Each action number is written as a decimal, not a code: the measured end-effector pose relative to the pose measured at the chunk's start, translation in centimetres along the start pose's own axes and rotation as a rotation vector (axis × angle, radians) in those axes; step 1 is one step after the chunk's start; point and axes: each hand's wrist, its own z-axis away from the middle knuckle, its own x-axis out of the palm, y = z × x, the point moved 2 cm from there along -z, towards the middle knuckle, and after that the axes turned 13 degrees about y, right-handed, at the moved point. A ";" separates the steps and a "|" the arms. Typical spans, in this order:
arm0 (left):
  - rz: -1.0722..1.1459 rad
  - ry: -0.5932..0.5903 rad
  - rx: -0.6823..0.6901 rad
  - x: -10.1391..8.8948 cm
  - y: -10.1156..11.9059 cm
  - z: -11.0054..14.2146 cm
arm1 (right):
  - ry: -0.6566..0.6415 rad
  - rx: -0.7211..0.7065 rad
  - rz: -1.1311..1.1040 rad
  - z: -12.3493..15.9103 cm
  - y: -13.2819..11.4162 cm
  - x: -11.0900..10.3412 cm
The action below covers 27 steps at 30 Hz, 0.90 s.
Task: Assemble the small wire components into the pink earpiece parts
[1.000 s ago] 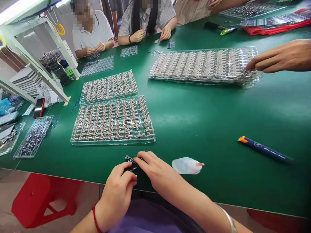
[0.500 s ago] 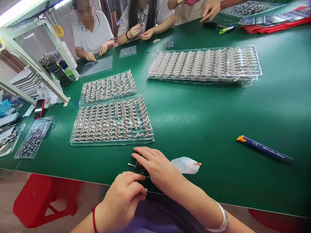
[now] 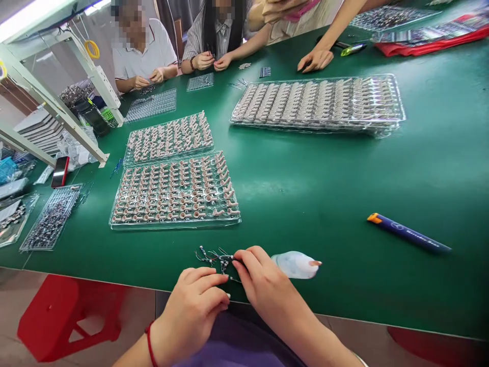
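Observation:
A small tangle of thin dark wired parts [image 3: 214, 258] lies at the near edge of the green table [image 3: 328, 188]. My right hand [image 3: 260, 278] pinches one end of that tangle with thumb and forefinger. My left hand [image 3: 194, 306] is curled closed at the table edge just below the tangle; what it holds is hidden. A clear tray of pink parts [image 3: 175, 193] sits right behind the tangle. A small white bottle with an orange tip [image 3: 296, 265] lies on its side beside my right hand.
A second pink-part tray [image 3: 170, 137] lies behind the first, and a long stacked tray [image 3: 321, 102] farther right. A blue pen with an orange end [image 3: 408, 233] lies at right. Other people's hands work at the far edge. A red stool [image 3: 64, 316] stands below left.
My right hand has drawn back from lying flat over the parts and now pinches them. The tangle is uncovered. A person's hand now rests by the far long tray.

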 end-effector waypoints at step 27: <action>0.209 0.250 -0.287 1.6 -1.0 -2.3 | 0.173 -0.070 -0.043 -1.4 -2.0 -2.9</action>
